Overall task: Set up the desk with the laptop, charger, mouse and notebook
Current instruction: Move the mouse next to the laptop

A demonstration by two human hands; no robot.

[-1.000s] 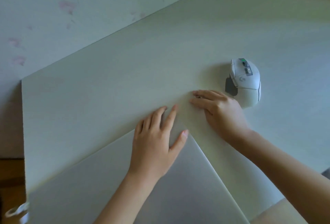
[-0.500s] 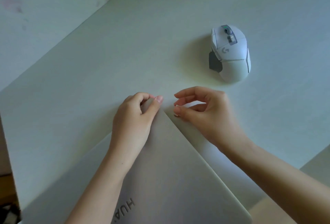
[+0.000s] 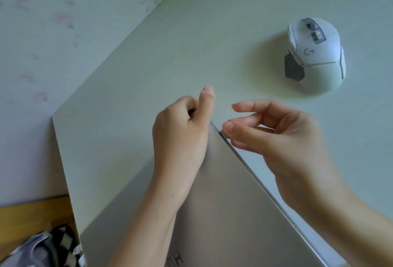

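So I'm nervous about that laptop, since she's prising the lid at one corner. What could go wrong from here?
Three things, possibly. The left hand and right hand both work at the far corner of the closed laptop, so lifting there could twist the lid. Nothing presses the base down, so it may rise or slide on the desk. The mouse lies just beyond the right hand and could be knocked.
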